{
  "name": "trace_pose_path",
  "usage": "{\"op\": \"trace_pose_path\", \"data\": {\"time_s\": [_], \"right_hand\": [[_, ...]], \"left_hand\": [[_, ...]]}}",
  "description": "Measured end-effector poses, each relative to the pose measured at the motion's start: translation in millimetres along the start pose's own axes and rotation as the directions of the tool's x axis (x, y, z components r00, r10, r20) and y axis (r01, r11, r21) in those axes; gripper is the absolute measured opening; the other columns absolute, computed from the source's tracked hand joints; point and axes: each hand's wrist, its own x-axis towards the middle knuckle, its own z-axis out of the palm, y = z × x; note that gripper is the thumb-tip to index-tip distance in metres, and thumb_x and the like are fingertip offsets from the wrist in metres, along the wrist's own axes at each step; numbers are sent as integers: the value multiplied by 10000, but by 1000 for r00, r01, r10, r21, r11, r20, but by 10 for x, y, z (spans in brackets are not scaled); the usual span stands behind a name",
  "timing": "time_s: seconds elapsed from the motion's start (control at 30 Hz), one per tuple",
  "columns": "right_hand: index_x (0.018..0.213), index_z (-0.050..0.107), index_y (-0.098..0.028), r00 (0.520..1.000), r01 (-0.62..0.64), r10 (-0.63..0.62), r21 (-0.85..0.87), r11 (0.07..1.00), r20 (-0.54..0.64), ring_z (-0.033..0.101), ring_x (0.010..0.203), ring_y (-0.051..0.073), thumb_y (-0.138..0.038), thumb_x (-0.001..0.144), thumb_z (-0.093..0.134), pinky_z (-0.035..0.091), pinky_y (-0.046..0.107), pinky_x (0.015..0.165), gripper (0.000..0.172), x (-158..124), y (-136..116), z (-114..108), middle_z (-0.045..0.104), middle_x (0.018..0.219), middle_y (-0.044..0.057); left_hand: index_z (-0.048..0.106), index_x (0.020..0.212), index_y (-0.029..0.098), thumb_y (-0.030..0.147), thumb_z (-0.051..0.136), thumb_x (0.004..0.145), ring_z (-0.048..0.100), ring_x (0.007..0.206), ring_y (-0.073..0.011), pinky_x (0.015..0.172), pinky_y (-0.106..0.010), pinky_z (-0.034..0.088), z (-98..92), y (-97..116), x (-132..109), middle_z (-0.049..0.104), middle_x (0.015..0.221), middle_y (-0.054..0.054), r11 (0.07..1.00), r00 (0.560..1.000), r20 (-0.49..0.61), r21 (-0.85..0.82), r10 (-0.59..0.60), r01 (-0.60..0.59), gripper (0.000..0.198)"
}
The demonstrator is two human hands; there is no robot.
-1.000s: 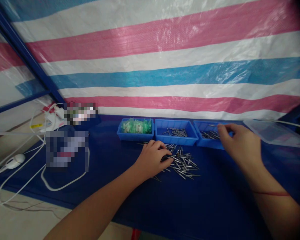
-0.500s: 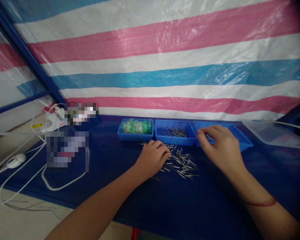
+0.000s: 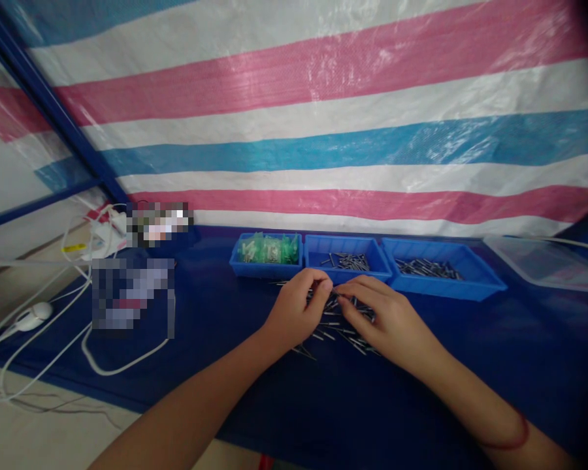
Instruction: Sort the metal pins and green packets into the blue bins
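Observation:
My left hand (image 3: 298, 307) is closed, thumb and forefinger pinched on what looks like a thin metal pin. From the right, my right hand (image 3: 387, 316) meets it, its fingertips pinched at the same small piece; fingers cover most of it. Below both hands lies a loose pile of metal pins (image 3: 329, 324), slim rods with a thicker section, partly hidden by the hands. Just behind stands the middle blue bin (image 3: 379, 266) with similar pins inside. The right blue bin (image 3: 470, 287) holds more slim metal pieces.
A left blue bin (image 3: 264, 269) contains green plastic packets (image 3: 269, 248). At the far right is a clear plastic lid or tray (image 3: 534, 264). White cables (image 3: 85, 339) and a white mouse-like object (image 3: 34, 315) lie at left. A striped sheet (image 3: 323, 150) hangs behind the blue table (image 3: 323, 405).
My right hand has come left and down from over the right bin to meet my left hand above the pile. My left thumb has turned up into a pinch.

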Motion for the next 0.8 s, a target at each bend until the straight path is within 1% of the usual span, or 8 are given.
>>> {"op": "trace_pose_path", "data": {"time_s": [0.1,0.2,0.23,0.3,0.4,0.5,0.67,0.8], "right_hand": [[877,611,-199,1000,-29,29,85,996,-3,593,817,176,-204,905,474,476,312,745,140,-1,-26,8,633,861,56],[838,609,-201,998,-55,56,137,989,-4,580,779,160,-218,906,484,463,295,714,144,2,-40,0,618,830,43],[844,613,-201,998,-68,69,150,986,-2,576,774,156,-223,904,491,460,293,714,138,3,-41,-3,616,828,39],[915,624,-204,993,-116,117,175,978,8,571,751,150,-240,895,512,453,284,689,119,2,-37,-5,617,828,30],[1000,627,-212,978,-209,204,206,956,46,559,694,144,-283,886,530,431,274,610,165,-3,-21,10,622,811,20],[903,642,-206,967,-256,246,247,935,72,555,670,148,-322,890,518,420,283,593,170,-6,5,38,630,789,24],[851,652,-203,957,-276,289,317,907,7,538,642,141,-344,856,572,422,287,592,163,10,44,42,622,752,16],[837,666,-195,934,-308,353,384,871,-52,542,640,144,-350,815,627,429,288,586,161,17,64,19,625,741,21]], "left_hand": [[589,926,168,304,476,924,577,765,-130,698,-235,442,17,15,2,635,861,-20,995,999,27,-93,-27,30,177],[613,905,166,309,533,891,575,742,-129,669,-230,437,25,17,10,643,836,-13,989,997,20,-127,-70,72,165],[617,893,165,315,533,892,575,741,-130,674,-231,439,24,15,12,644,829,-12,987,996,16,-135,-84,85,172],[620,891,163,327,521,900,580,751,-132,695,-234,446,17,9,12,647,832,-13,983,995,12,-156,-98,98,191],[622,915,165,328,510,909,589,780,-135,721,-235,452,6,2,8,649,853,-16,979,996,5,-181,-91,91,198],[625,925,168,320,517,907,593,791,-137,722,-234,452,5,9,4,650,865,-20,980,997,0,-185,-76,74,187],[630,922,167,289,528,898,586,783,-134,695,-233,444,3,33,11,651,895,-31,984,999,-38,-175,-34,27,161],[630,942,167,278,529,898,579,775,-130,678,-229,435,-7,17,18,646,901,-34,989,998,-55,-148,-22,14,156]]}}
